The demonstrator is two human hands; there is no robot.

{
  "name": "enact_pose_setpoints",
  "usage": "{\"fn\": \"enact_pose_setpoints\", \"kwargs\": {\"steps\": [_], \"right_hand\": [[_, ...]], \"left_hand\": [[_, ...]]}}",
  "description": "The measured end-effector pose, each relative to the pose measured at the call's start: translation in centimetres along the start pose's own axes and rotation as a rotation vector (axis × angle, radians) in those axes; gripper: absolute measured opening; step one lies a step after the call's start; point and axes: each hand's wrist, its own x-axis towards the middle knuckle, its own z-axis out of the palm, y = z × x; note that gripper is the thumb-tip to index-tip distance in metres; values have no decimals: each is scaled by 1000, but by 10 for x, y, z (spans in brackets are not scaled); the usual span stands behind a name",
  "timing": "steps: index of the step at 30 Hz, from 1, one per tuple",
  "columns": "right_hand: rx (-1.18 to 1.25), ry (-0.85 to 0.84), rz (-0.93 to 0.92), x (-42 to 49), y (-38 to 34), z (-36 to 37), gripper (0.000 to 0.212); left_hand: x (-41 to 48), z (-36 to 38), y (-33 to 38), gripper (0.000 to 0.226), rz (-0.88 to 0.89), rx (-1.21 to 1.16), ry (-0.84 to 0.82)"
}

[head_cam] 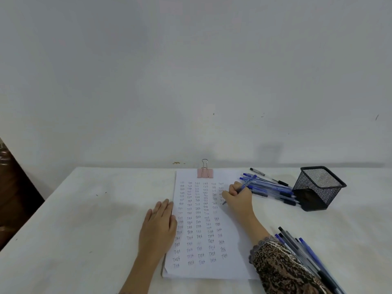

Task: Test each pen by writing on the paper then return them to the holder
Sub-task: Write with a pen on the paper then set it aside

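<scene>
Left hand [158, 224] on paper [233, 264], right hand [237, 197] — pen [247, 184]

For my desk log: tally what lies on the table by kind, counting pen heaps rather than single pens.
Mesh pen holder: 1
Pink binder clip: 1
Clipped paper pad: 1
Loose pen heaps: 2
Blue pen in right hand: 1
Total: 6

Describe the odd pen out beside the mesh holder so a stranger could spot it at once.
Find the black mesh pen holder on the right of the white table; a pile of blue pens lies left of it. At the pile's far edge, nearest the wall, lies the black-ended pen: pale barrel, black at both ends, where its neighbours are blue.
</scene>
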Motion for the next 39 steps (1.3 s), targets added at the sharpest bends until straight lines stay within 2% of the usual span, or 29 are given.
{"fn": "enact_pose_setpoints", "kwargs": {"steps": [7, 12, 19, 24, 34, 36, 39], "right_hand": [[-31, -13, -3, 0, -1, 0, 52], [32, 68, -13, 2, 3, 0, 54], [-45, 1, -24, 2, -1, -1, 51], [-36, 55, -39, 1, 2, -1, 52], [-28, 21, -69, 2, 6, -2, 53], [31, 18, -58, 2, 6, -2, 53], [374, 55, 131, 3, 2, -9, 44]], "left_hand": [[-1, 0, 0, 94, -2, -2, -7], [-1, -3, 1, 96, -4, 19, -18], [-1, -1, 0, 95, -5, -8, -17], [-1, -2, 0, 95, -6, 14, -14], [-1, 0, -1, 94, -4, -7, -3], [-1, 0, -1, 94, -9, -12, -1], [-1, 0, 0, 93, -12, -11, 11]]}}
